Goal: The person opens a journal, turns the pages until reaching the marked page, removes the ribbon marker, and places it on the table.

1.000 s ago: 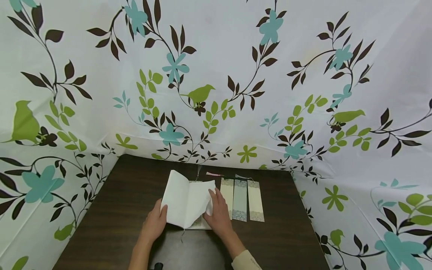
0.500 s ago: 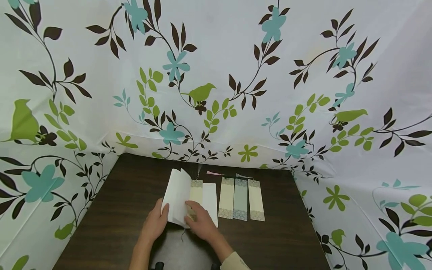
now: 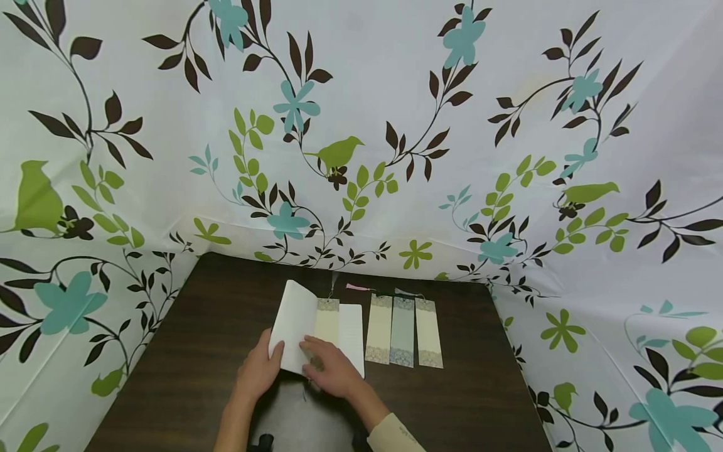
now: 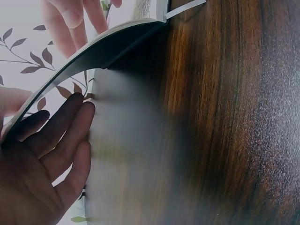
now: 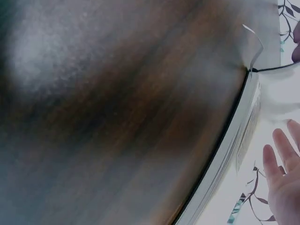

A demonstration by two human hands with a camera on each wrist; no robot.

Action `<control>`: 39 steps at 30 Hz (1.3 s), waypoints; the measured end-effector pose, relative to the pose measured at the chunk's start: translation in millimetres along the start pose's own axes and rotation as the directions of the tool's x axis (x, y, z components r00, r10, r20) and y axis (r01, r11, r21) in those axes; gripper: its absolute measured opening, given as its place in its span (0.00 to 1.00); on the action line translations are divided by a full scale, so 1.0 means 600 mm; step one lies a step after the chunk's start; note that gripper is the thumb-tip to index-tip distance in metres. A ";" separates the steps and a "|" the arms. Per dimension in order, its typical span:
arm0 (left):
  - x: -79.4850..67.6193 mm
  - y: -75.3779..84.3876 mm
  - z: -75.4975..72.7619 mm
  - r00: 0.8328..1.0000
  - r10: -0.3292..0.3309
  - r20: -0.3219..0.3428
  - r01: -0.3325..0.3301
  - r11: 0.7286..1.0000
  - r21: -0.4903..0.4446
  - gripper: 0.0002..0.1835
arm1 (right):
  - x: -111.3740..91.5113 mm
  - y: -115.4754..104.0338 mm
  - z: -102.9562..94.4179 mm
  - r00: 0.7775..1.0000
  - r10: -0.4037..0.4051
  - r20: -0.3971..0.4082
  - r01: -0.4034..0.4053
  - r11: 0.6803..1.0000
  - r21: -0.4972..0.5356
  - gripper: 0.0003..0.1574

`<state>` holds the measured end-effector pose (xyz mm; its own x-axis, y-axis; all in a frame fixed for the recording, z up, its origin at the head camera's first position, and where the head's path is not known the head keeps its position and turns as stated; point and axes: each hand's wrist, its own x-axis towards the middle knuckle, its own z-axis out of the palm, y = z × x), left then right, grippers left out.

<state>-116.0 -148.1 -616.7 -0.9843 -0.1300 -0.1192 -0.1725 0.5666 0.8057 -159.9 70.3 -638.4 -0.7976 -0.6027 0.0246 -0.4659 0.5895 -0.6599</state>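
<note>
An open notebook (image 3: pixel 295 329) with white pages lies on the dark table, its left side lifted at a slant. My left hand (image 3: pixel 260 370) grips that left edge, thumb on the page and fingers behind the dark cover (image 4: pixel 89 58). On the right-hand page, against the fold, lies a cream bookmark (image 3: pixel 327 320) with a patterned end. My right hand (image 3: pixel 334 373) reaches over the fold, its extended fingertips at the lifted left page; its palm hides the bookmark's lower part. A thin ribbon (image 5: pixel 257 54) hangs from the foot of the spine.
Three more bookmarks lie right of the notebook: a cream one (image 3: pixel 379 329), a blue-grey one (image 3: pixel 403 333) and another cream one (image 3: pixel 429 333). Tassels, including a pink one (image 3: pixel 358 287), extend behind them. A patterned cloth (image 3: pixel 361 238) hangs around the dark wooden table (image 3: pixel 480 389).
A page has turned over from right to left, uncovering the bookmark. My right hand has moved left from the notebook's right side to its left page. The left hand keeps its hold.
</note>
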 end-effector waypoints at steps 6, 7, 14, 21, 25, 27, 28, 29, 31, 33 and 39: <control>0.000 -0.001 -0.004 1.000 0.014 0.023 -0.014 1.000 0.008 0.31 | 0.005 0.020 -0.002 0.943 0.211 -0.258 -0.217 0.976 0.005 0.19; 0.000 -0.001 -0.004 1.000 0.014 0.026 -0.014 1.000 0.008 0.30 | 0.006 0.025 -0.002 0.922 0.247 -0.297 -0.256 0.967 0.008 0.20; -0.003 -0.002 -0.006 0.999 0.021 0.032 -0.021 1.000 -0.013 0.30 | 0.009 0.050 -0.005 0.847 0.392 -0.359 -0.420 0.907 -0.001 0.20; 0.001 -0.007 -0.004 0.999 0.032 0.035 -0.031 0.999 -0.033 0.31 | 0.016 0.053 0.002 0.847 0.406 -0.342 -0.439 0.898 -0.021 0.26; 0.001 -0.008 -0.003 0.999 0.033 0.041 -0.031 0.998 -0.054 0.32 | 0.019 0.050 0.003 0.859 0.394 -0.326 -0.412 0.911 0.015 0.26; 0.001 -0.007 -0.003 0.998 0.042 0.038 -0.039 0.997 -0.060 0.32 | 0.019 0.049 0.002 0.859 0.397 -0.322 -0.403 0.914 0.051 0.25; 0.001 -0.006 -0.003 0.998 0.042 0.036 -0.040 0.997 -0.063 0.31 | 0.019 0.048 0.001 0.857 0.400 -0.323 -0.401 0.913 0.067 0.23; 0.001 -0.006 -0.003 0.998 0.047 0.033 -0.045 0.997 -0.064 0.31 | 0.018 0.047 0.000 0.856 0.400 -0.327 -0.394 0.915 0.087 0.20; 0.000 -0.004 -0.004 0.998 0.051 0.027 -0.050 0.997 -0.065 0.31 | 0.017 0.046 -0.001 0.850 0.409 -0.331 -0.390 0.912 0.125 0.13; -0.001 -0.003 -0.005 0.998 0.055 0.023 -0.053 0.996 -0.065 0.31 | 0.018 0.046 -0.002 0.840 0.424 -0.337 -0.394 0.905 0.158 0.11; -0.001 -0.004 -0.008 0.998 0.043 0.036 -0.041 0.997 -0.070 0.31 | 0.020 0.046 -0.003 0.823 0.468 -0.322 -0.389 0.878 0.281 0.24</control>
<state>-114.6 -153.2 -616.0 -0.9916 -0.0764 -0.1048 -0.1292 0.5129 0.8487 -183.1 80.3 -655.4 -0.9978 -0.0472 -0.0463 0.0086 0.6005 -0.7996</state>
